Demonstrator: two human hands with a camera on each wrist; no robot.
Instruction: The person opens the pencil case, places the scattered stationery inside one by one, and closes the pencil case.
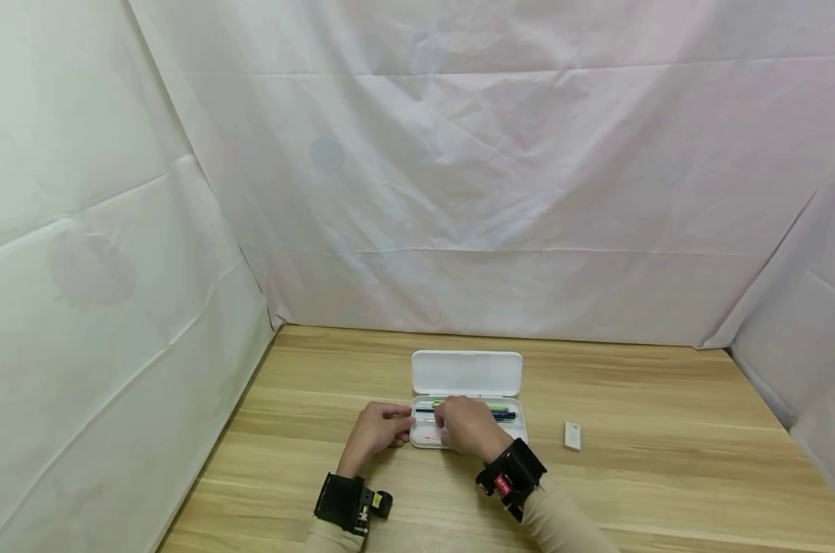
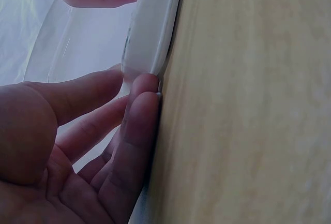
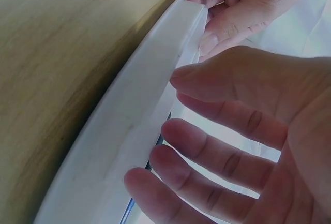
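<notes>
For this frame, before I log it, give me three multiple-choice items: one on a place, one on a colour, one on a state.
1. Where does the small white rectangular eraser-like block lie?
A. inside the case
B. on the wooden table, right of the case
C. under the left hand

2. What colour is the shallow plastic pencil case?
A. white
B. red
C. black

3. How is the case's lid?
A. shut
B. swung open toward the back
C. taken off and set aside

Answers:
1 B: the block sits alone on bare wood, apart from the case.
2 A: lid and tray are both white.
3 B: the lid lies flat behind the tray, pens showing inside, while the left hand touches the tray's end and the right hand hovers over it.
</notes>
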